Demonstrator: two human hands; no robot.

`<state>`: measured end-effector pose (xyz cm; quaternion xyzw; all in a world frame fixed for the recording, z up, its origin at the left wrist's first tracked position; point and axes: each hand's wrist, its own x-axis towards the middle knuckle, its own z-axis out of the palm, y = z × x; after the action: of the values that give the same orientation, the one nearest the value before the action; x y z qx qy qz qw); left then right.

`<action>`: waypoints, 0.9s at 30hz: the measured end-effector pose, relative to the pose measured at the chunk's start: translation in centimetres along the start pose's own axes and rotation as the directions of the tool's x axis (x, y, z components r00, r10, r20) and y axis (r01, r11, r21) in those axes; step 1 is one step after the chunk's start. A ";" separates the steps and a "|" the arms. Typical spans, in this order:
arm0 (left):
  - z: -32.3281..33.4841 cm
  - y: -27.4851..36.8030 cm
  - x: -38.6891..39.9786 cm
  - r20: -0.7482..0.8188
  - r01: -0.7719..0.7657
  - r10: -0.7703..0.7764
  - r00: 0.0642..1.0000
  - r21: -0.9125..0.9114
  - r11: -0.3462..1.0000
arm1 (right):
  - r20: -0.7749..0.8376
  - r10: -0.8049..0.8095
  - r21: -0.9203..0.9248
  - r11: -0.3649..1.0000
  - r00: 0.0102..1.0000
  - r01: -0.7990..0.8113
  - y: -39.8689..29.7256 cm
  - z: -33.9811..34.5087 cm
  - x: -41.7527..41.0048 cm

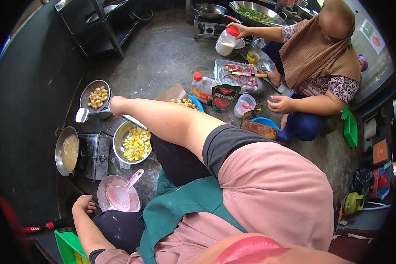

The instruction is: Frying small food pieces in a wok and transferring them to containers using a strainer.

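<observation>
My right hand [117,105] is closed around a metal spatula [82,115], whose flat blade points left, beside a strainer [81,99] of browned, round pieces. Below my forearm, a steel bowl [116,148] holds yellow-and-white cubes. Held low near my knee, my left hand [84,203] looks empty, its fingers loosely bent and apart. Just right of it lies a pale bowl [102,191] with white powder and a pink slotted ladle [120,194]. A wok [60,155] with pale, cloudy contents sits on a gas stove [100,158] at the left.
Another person [320,72] sits at upper right, one hand on a red-lidded jar [226,43]. Between us stand a tray [217,76] with a knife and chillies, a ketchup pouch [225,97], a red-capped bottle [201,87] and a plastic tub [243,107]. A dark wall [26,99] borders the left.
</observation>
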<state>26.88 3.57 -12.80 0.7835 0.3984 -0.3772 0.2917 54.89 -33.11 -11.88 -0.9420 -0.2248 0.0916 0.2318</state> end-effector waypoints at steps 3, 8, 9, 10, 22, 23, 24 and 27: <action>-0.1 0.0 0.3 0.006 0.001 -0.001 1.000 0.011 1.000 | -0.017 -0.011 -0.002 1.000 1.000 0.011 -0.1 -0.9 -0.8; -0.3 -0.4 0.8 0.033 0.014 -0.017 0.999 0.093 0.996 | -0.011 -0.018 -0.028 0.999 1.000 0.017 -0.5 -1.5 -1.5; -0.4 -0.5 0.7 0.039 0.015 -0.019 0.999 0.103 0.995 | 0.003 -0.008 -0.034 0.999 1.000 0.008 -0.5 -1.4 -1.4; -0.3 -0.3 0.9 0.040 0.008 -0.012 0.999 0.101 0.995 | 0.017 0.001 -0.039 0.999 1.000 0.000 -0.5 -1.3 -1.3; -0.3 -0.3 1.3 0.005 0.028 -0.028 1.000 0.097 0.995 | 0.019 0.034 0.028 0.999 0.999 -0.035 0.0 -2.1 -2.1; -0.4 -0.3 1.2 0.000 0.053 -0.053 0.999 0.083 0.995 | 0.007 0.056 0.067 0.996 0.998 -0.056 0.1 -2.3 -2.2; -0.4 -0.4 1.2 -0.005 0.078 -0.078 0.997 0.069 0.995 | 0.006 0.060 0.065 0.996 0.998 -0.060 0.1 -2.3 -2.3; -0.8 -1.0 1.3 0.005 0.069 -0.069 0.998 0.019 0.997 | -0.042 0.095 0.174 0.981 0.995 -0.086 0.4 -2.7 -2.8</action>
<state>26.85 5.18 -13.62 0.7710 0.4209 -0.3929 0.2721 53.30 -35.84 -9.53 -0.9298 -0.1671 0.0976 0.3131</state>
